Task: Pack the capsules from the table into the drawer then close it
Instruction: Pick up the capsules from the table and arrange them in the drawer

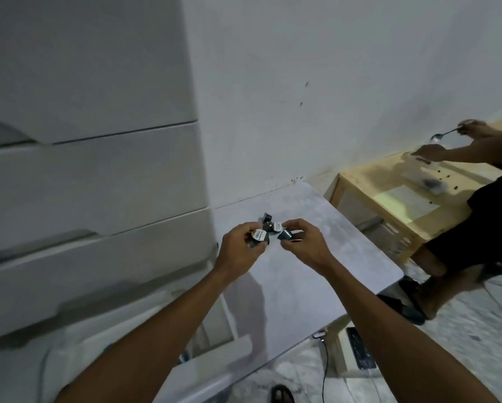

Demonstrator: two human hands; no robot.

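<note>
Small dark capsules with white lids lie in a cluster (268, 222) on the grey table (316, 274), near its far left corner. My left hand (238, 245) grips one capsule (258, 237) with its white lid facing me. My right hand (302, 242) pinches another dark capsule (284, 234) between thumb and fingers. Both hands hover just in front of the cluster. A white drawer unit (84, 184) stands to the left of the table, with its upper drawers shut. The lowest drawer (69, 330) looks pulled out, but it is blurred.
Another person sits at the right by a low wooden table (389, 193), holding a spoon (441, 135). A power strip (360, 347) and cables lie on the marble floor under the grey table's right edge. A white wall stands behind.
</note>
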